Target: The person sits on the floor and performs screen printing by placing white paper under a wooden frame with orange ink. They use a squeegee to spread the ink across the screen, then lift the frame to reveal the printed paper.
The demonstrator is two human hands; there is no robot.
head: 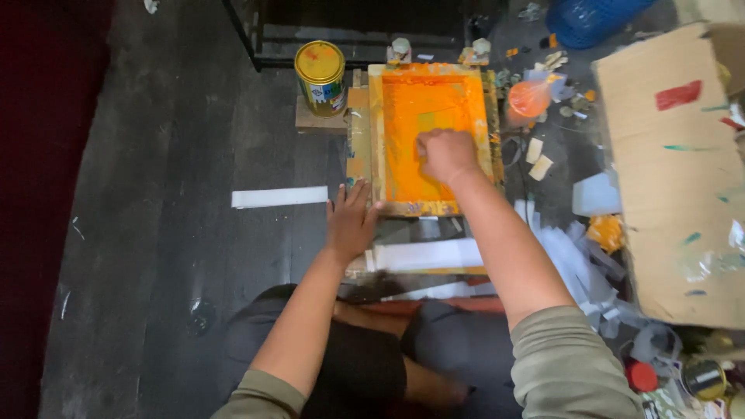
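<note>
Orange ink already coats most of the framed screen (pixel 432 140) on the dark floor (pixel 178 233); my right hand (pixel 446 154), fingers clenched, drags across it while my left hand (pixel 349 221), fingers spread, steadies the frame's near corner.

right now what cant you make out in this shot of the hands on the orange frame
Head view only:
- What the right hand grips on the orange printing frame: hidden inside the closed fist.
- The frame's near left corner: covered by the left hand.
- The cardboard box: cut off by the right edge.
- The clutter near the red cap: too small.
</note>
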